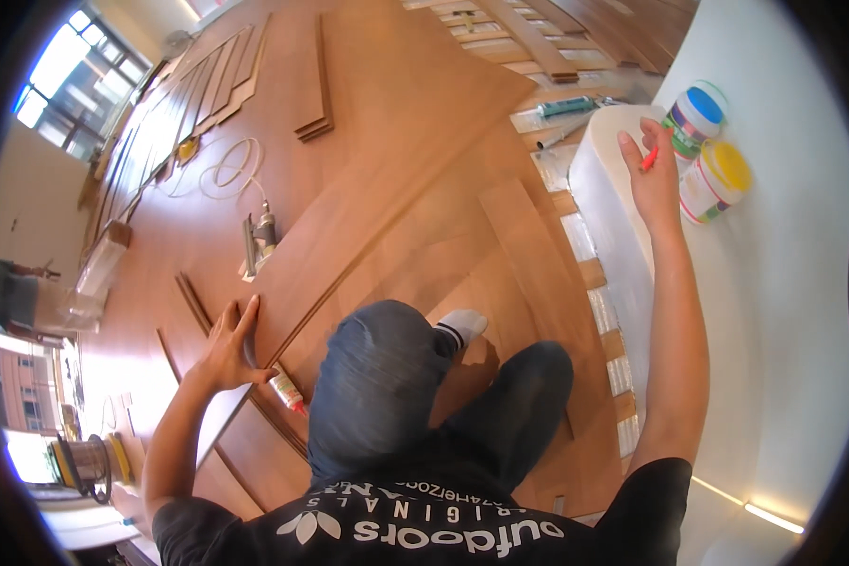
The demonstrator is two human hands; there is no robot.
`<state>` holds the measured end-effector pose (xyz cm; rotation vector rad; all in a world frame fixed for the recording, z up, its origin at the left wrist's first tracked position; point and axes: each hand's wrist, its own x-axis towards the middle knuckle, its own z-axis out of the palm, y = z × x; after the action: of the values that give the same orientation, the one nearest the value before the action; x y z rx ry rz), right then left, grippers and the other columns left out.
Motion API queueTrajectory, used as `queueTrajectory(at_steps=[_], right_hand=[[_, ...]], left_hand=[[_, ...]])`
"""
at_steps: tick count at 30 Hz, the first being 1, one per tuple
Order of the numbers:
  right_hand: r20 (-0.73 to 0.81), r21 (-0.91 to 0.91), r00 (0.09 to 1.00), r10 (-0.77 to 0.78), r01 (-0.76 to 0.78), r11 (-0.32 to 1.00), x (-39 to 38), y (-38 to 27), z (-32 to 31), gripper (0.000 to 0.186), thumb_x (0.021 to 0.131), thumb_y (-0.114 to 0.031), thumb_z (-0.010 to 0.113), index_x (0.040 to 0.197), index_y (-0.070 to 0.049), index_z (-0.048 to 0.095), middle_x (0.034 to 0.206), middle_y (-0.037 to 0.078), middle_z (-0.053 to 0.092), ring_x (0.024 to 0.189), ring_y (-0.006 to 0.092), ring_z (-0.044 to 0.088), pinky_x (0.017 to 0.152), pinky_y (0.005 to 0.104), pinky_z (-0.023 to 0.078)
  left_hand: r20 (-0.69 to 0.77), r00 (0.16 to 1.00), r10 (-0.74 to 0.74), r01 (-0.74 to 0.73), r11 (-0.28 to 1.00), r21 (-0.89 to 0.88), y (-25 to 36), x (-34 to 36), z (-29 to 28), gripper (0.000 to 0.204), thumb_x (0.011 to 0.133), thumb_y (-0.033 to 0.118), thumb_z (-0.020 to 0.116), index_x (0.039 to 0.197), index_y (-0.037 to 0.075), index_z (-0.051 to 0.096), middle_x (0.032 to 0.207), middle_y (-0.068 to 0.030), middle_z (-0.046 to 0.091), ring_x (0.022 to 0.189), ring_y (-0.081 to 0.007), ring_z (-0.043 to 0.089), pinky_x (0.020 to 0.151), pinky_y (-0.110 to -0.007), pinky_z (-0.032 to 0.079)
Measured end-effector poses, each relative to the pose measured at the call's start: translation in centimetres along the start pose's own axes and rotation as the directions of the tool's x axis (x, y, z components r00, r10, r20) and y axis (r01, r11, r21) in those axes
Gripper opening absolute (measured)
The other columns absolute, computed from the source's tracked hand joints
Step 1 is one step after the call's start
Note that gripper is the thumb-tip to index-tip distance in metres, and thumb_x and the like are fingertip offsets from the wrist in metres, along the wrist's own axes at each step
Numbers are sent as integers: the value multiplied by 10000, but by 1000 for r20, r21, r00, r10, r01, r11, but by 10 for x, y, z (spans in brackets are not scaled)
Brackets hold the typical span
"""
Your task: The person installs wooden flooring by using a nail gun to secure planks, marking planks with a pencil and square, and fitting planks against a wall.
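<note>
My left hand (224, 351) is open, with thumb and fingers spread around the near end of a long wooden floorboard (368, 226) that runs diagonally away. Next to its thumb lies a small white glue bottle (285, 385) with a red tip. My right hand (655, 179) is raised above a white ledge (606, 174) by the wall. Its fingers are closed on a small red pen-like piece (649, 158), only partly visible. Just beyond that hand stand a tub with a blue lid (703, 106) and a tub with a yellow lid (726, 168).
A nail gun (260, 238) with a pale hose (234, 170) rests on the boards. Stacked planks (317, 80) lie farther off. Wooden battens with silvery filling (580, 236) run along the right. A sealant tube (566, 107) sits near the ledge. Another person (17, 294) is at far left.
</note>
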<state>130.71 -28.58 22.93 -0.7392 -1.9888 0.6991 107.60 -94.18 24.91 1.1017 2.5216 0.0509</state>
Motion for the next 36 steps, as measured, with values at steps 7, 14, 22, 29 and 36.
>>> queueTrajectory(at_steps=[7,14,22,29,36], right_hand=[[172,-372,938,302,-222,901,-2,56,-39,752,996,-567,673,1441,27,555,1425,282,608,1351,379,584,1129,403,446],[-151,-485,827,542,-539,688,-132,26,-161,519,1095,-394,588,1408,18,549,1284,150,668,1164,218,610,1053,334,452],[-513,-218,490,705,-869,445,-355,-20,-237,500,1111,-390,578,1400,17,541,1289,96,614,1195,194,567,1063,332,450],[-575,-52,71,815,-997,51,-500,4,-225,486,1105,-401,584,1390,-10,547,1283,90,620,1149,208,589,1003,354,495],[-646,275,-105,756,-956,102,-607,80,-198,514,1073,-392,644,1363,25,567,1262,121,646,1130,213,609,989,342,508]], left_hand=[[10,933,360,-340,869,359,21,139,-36,1360,518,490,970,1667,189,308,1587,-350,299,1440,-551,358,1209,-587,340],[160,726,669,-677,652,343,65,296,-66,1322,455,507,975,1624,278,402,1558,-348,345,1407,-532,405,1197,-592,344],[386,192,902,-966,105,235,212,459,-16,1280,547,490,955,1652,338,326,1584,-331,361,1441,-491,399,1201,-599,327],[476,-55,878,-965,-170,201,312,502,70,1212,656,547,907,1674,359,276,1631,-303,342,1473,-494,374,1211,-622,292],[541,-116,833,-962,-229,147,339,515,166,1196,660,555,895,1671,372,284,1637,-288,338,1460,-493,373,1213,-627,269]])
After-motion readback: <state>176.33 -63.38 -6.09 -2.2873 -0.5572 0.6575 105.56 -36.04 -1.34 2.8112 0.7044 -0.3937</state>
